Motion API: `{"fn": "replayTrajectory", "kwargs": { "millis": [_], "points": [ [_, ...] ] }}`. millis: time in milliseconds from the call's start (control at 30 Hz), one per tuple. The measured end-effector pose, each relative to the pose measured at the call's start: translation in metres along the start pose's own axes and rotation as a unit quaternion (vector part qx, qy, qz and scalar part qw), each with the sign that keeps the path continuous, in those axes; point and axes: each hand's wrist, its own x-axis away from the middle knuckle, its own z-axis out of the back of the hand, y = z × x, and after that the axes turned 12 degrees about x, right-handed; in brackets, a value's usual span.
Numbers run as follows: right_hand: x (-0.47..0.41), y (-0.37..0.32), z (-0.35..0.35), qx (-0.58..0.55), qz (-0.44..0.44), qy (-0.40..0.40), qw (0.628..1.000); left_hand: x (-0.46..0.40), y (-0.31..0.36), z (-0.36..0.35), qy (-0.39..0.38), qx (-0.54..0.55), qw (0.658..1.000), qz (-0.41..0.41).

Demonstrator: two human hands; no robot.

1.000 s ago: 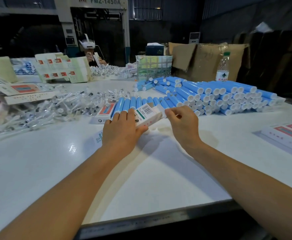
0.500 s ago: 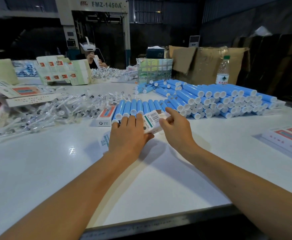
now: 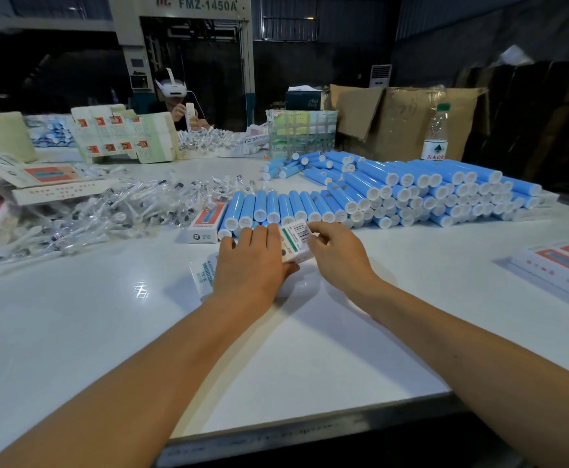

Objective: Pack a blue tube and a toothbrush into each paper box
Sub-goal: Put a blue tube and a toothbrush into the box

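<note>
We have both hands on one paper box (image 3: pixel 294 243), held low over the table (image 3: pixel 73 332). Left hand (image 3: pixel 251 265) lies over the box's long body, fingers spread across the top, thumb seemingly under the near edge: likely a steadying hold so the box does not twist. Right hand (image 3: pixel 338 255) meets the box's barcode end, fingertips pinching or pressing there. We judge this to be work on the end flap, closing or opening it; the flap itself is hidden behind the fingers, so we cannot tell which, nor whether the box is filled.

Just beyond the fingertips, a neat row of blue tubes (image 3: pixel 273 209) lies side by side, caps toward us, presumably staged for a quick one-hand pick. A far larger stack of tubes (image 3: pixel 445 194) sits past the right hand. Beyond the left hand, a loose heap of wrapped toothbrushes (image 3: pixel 107 214), also within reach. A closed box (image 3: pixel 205 221) rests beside the tube row, beyond the left hand. Flat printed sheets (image 3: pixel 563 265) lie well out to the right of the right hand.

Something printed lies partly under the left wrist, (image 3: pixel 203 275); what it is we cannot tell.
</note>
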Motion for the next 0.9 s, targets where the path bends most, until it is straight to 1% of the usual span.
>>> {"fn": "replayTrajectory", "kwargs": {
  "millis": [67, 100, 133, 167, 200, 233, 267, 300, 333, 367, 400, 433, 467, 500, 533, 567, 600, 633, 700, 733, 767, 800, 833, 867, 900],
  "points": [
    [-0.002, 0.002, 0.005, 0.060, 0.029, 0.065, 0.996, -0.001, -0.001, 0.002, 0.003, 0.015, 1.000, 0.004],
    [-0.003, 0.003, 0.006, 0.067, 0.026, 0.102, 0.992, -0.001, -0.001, 0.003, 0.008, 0.023, 1.000, 0.007],
    [-0.005, 0.004, 0.008, 0.021, -0.005, 0.114, 0.993, -0.002, -0.001, 0.004, 0.013, 0.033, 0.999, 0.011],
    [-0.006, 0.003, 0.009, -0.084, -0.065, 0.086, 0.991, -0.003, -0.002, 0.005, 0.016, 0.042, 0.999, 0.014],
    [-0.007, 0.000, 0.010, -0.241, -0.139, 0.038, 0.960, -0.003, -0.001, 0.006, 0.016, 0.046, 0.999, 0.014],
    [-0.006, -0.003, 0.011, -0.403, -0.212, -0.030, 0.890, -0.002, 0.000, 0.006, 0.013, 0.046, 0.999, 0.010],
    [-0.007, -0.005, 0.012, -0.527, -0.263, -0.100, 0.802, -0.001, 0.001, 0.006, 0.010, 0.045, 0.999, 0.001],
    [-0.007, -0.006, 0.012, -0.575, -0.289, -0.131, 0.754, 0.000, 0.004, 0.005, 0.006, 0.044, 0.999, -0.009],
    [-0.006, -0.007, 0.013, -0.581, -0.293, -0.137, 0.747, 0.000, 0.005, 0.005, 0.003, 0.046, 0.999, -0.017],
    [-0.006, -0.007, 0.013, -0.569, -0.275, -0.132, 0.763, 0.000, 0.006, 0.005, 0.001, 0.049, 0.999, -0.021],
    [-0.006, -0.007, 0.010, -0.544, -0.244, -0.114, 0.795, 0.000, 0.007, 0.005, 0.001, 0.050, 0.998, -0.021],
    [-0.005, -0.007, 0.008, -0.482, -0.204, -0.086, 0.848, 0.000, 0.008, 0.005, 0.002, 0.051, 0.998, -0.020],
    [-0.004, -0.007, 0.005, -0.367, -0.150, -0.055, 0.917, 0.001, 0.009, 0.006, 0.003, 0.051, 0.998, -0.019],
    [0.000, -0.007, 0.002, -0.219, -0.089, -0.024, 0.971, 0.002, 0.011, 0.006, 0.005, 0.048, 0.999, -0.022],
    [0.003, -0.006, -0.001, -0.095, -0.037, 0.004, 0.995, 0.003, 0.012, 0.006, 0.006, 0.040, 0.999, -0.027],
    [0.005, -0.007, -0.003, -0.022, -0.003, 0.026, 0.999, 0.004, 0.013, 0.006, 0.007, 0.032, 0.999, -0.032],
    [0.008, -0.008, -0.004, 0.004, 0.018, 0.039, 0.999, 0.005, 0.014, 0.006, 0.006, 0.029, 0.999, -0.034],
    [0.010, -0.007, -0.006, 0.015, 0.033, 0.049, 0.998, 0.005, 0.014, 0.007, 0.006, 0.029, 0.999, -0.034],
    [0.013, -0.006, -0.006, 0.018, 0.044, 0.042, 0.998, 0.007, 0.013, 0.007, 0.007, 0.023, 0.999, -0.037],
    [0.014, -0.007, -0.005, -0.013, 0.036, 0.027, 0.999, 0.008, 0.012, 0.007, 0.009, 0.021, 0.999, -0.041],
    [0.014, -0.008, -0.003, -0.080, 0.016, 0.009, 0.997, 0.008, 0.010, 0.007, 0.011, 0.022, 0.999, -0.045],
    [0.013, -0.010, -0.001, -0.179, -0.020, -0.018, 0.984, 0.007, 0.007, 0.007, 0.013, 0.026, 0.999, -0.045],
    [0.011, -0.012, 0.001, -0.276, -0.058, -0.044, 0.958, 0.006, 0.004, 0.007, 0.014, 0.033, 0.999, -0.041],
    [0.009, -0.013, 0.004, -0.348, -0.085, -0.065, 0.931, 0.005, 0.002, 0.007, 0.013, 0.039, 0.999, -0.036],
    [0.007, -0.013, 0.007, -0.381, -0.096, -0.076, 0.916, 0.004, 0.000, 0.007, 0.012, 0.040, 0.999, -0.033]
  ]
}}
